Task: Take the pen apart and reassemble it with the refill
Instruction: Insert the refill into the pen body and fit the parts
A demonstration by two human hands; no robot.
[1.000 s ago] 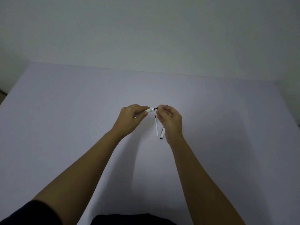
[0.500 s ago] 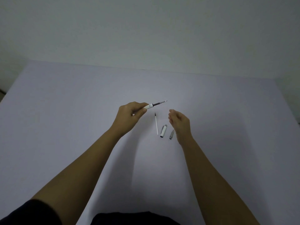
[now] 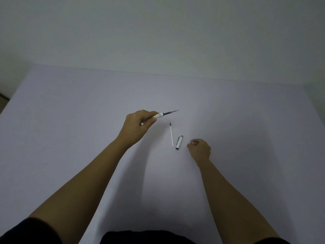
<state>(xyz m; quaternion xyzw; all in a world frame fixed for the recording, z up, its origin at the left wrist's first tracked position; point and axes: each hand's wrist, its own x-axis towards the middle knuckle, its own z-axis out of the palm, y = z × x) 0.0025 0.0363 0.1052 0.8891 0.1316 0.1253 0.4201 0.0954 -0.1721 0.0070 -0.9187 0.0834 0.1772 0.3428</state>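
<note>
My left hand [image 3: 139, 125] grips the white pen barrel [image 3: 159, 115] above the table, and a dark refill [image 3: 170, 112] sticks out of its right end. A thin white refill [image 3: 171, 134] lies on the table below it. Next to that refill lies the white cap [image 3: 179, 142] with its clip. My right hand [image 3: 200, 149] is low at the table, just right of the cap. Its fingertips pinch a small grey tip piece [image 3: 191, 141].
The pale table [image 3: 88, 111] stretches wide on all sides and ends at a plain wall at the back. My two bare forearms reach in from the bottom of the view.
My right hand let go of the pen's front end and dropped down and right to the table. The grey tip piece that lay there a moment ago is now between its fingers. My left hand stayed put.
</note>
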